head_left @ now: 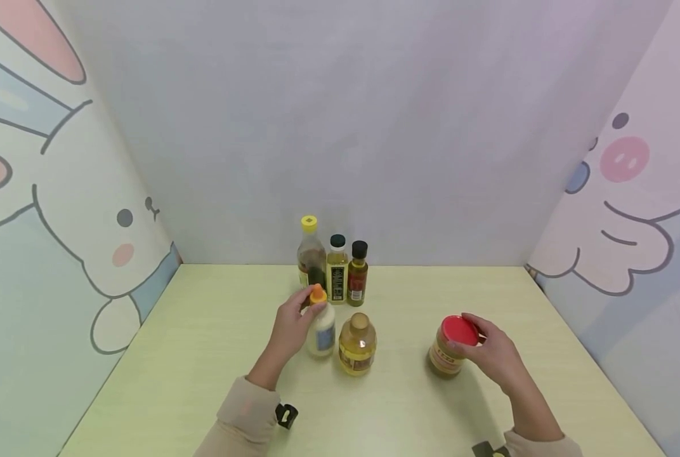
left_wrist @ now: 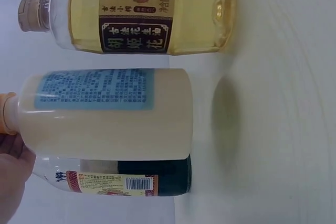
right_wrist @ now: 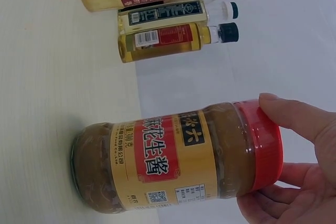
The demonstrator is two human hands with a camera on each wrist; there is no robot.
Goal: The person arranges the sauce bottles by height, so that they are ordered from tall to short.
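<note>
My left hand (head_left: 290, 327) pinches the orange cap of a cream-white squeeze bottle (head_left: 321, 336) with a blue label. In the left wrist view the squeeze bottle (left_wrist: 105, 129) hangs above the table, its shadow lying apart from its base. At the right, my right hand (head_left: 496, 355) grips the red lid of a peanut butter jar (head_left: 446, 359), thumb and fingers on opposite sides. The right wrist view shows the brown jar (right_wrist: 157, 156) with its tan and red label. Just right of the squeeze bottle stands a peanut oil bottle (head_left: 358, 348) with a tan cap.
Behind stand a yellow-capped bottle (head_left: 310, 257), a green-capped oil bottle (head_left: 337, 273) and a black-capped oil bottle (head_left: 358, 276), close together. Beyond the pale table (head_left: 220, 304) rises a grey back wall (head_left: 340, 127), with cartoon-printed panels on both sides.
</note>
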